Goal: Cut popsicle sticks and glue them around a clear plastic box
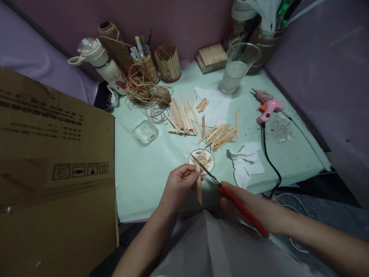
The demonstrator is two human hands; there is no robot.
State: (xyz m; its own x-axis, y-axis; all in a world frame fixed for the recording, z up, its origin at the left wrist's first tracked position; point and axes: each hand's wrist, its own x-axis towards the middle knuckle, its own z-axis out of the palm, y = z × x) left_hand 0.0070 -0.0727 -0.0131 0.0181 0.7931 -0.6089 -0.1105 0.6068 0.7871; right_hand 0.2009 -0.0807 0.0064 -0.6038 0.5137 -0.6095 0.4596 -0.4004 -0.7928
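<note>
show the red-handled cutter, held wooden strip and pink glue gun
Red-handled cutter (236, 201), head view: red handle
Held wooden strip (199, 191), head view: lower part
Pink glue gun (270, 108), head view: body

We look down at a pale green table (138, 181). Our left hand (182, 182) pinches a flat wooden strip (199, 192); our right hand (243, 195) grips red-handled scissors (242, 209), blades (205, 168) over a round dish (213, 166) of wood chips (204, 157). From the dish, loose sticks (220, 136) lie at twelve o'clock, a pink glue gun (271, 109) at two, tangled twine (141, 92) at eleven.

My left hand (181, 184) has room toward the table (138, 184) corner at near left; a carton (57, 173) walls the left edge.
</note>
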